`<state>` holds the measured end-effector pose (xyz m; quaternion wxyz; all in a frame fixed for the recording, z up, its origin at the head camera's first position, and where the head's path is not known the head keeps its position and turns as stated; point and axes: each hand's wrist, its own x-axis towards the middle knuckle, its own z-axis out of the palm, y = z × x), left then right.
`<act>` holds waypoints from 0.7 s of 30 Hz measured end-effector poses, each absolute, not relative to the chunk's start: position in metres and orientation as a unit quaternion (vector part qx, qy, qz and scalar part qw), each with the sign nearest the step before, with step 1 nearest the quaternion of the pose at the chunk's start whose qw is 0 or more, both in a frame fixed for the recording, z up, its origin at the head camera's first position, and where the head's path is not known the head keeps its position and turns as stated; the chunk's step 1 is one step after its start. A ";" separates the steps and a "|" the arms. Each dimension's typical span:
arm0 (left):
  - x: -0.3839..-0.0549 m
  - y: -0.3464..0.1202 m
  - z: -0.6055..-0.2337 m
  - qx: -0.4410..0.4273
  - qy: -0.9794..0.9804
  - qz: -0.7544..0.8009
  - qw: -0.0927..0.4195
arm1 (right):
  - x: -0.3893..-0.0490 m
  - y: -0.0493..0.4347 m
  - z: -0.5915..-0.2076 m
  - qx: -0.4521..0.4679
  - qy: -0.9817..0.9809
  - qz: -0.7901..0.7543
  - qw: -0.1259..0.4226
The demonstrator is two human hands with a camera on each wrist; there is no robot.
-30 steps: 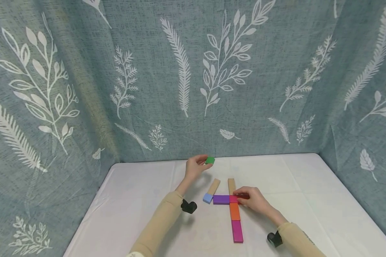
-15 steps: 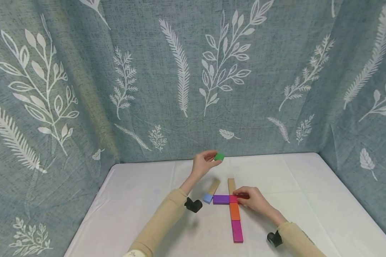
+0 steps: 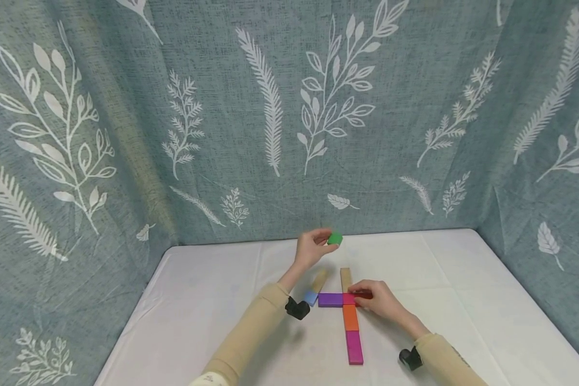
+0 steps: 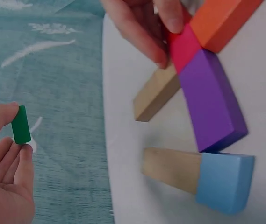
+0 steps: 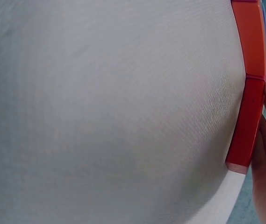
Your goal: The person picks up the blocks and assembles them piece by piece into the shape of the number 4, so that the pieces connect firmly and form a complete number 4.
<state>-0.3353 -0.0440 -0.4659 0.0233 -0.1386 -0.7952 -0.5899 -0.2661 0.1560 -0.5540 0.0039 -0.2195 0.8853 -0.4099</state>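
Observation:
My left hand (image 3: 311, 249) pinches a small green block (image 3: 335, 239) between thumb and fingertips, up over the far part of the table. The right hand (image 3: 383, 300) grips a dark red block (image 5: 247, 123) on the table, thumb on one side and fingers on the other, partly hiding it in the head view. This red block continues a row from a pink square block (image 3: 348, 299) and a purple block (image 3: 330, 299). Below the pink one lie an orange block (image 3: 350, 317) and a magenta block (image 3: 354, 347); a plain wooden block (image 3: 346, 277) extends beyond it, forming a cross.
Left of the cross, a light blue block (image 4: 224, 182) lies end to end with a second plain wooden block (image 4: 172, 168), slanted and near the purple block's corner. A white cloth covers the table (image 3: 198, 300). Behind it hangs a leaf-patterned teal curtain (image 3: 212, 134).
My left hand has moved right with the green block, rising slightly and then dipping a little. The right hand and the blocks on the table have stayed put.

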 end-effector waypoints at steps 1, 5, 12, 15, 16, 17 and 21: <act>-0.335 -0.043 -0.468 -0.139 -0.797 -0.587 0.021 | -0.266 0.156 -0.554 -0.220 0.885 -0.410 0.004; -0.337 -0.041 -0.477 -0.136 -0.807 -0.575 0.015 | -0.266 0.157 -0.554 -0.224 0.883 -0.412 0.004; -0.340 -0.041 -0.492 -0.113 -0.824 -0.555 0.005 | -0.266 0.156 -0.554 -0.218 0.884 -0.414 0.011; -0.343 -0.043 -0.499 -0.107 -0.837 -0.536 0.010 | -0.265 0.156 -0.553 -0.215 0.884 -0.414 0.014; -0.344 -0.044 -0.501 -0.106 -0.841 -0.530 0.012 | -0.265 0.156 -0.553 -0.214 0.885 -0.414 0.014; -0.345 -0.045 -0.503 -0.106 -0.846 -0.522 0.014 | -0.265 0.156 -0.553 -0.214 0.884 -0.416 0.014; -0.347 -0.048 -0.511 -0.109 -0.862 -0.495 0.022 | -0.266 0.157 -0.553 -0.213 0.883 -0.417 0.011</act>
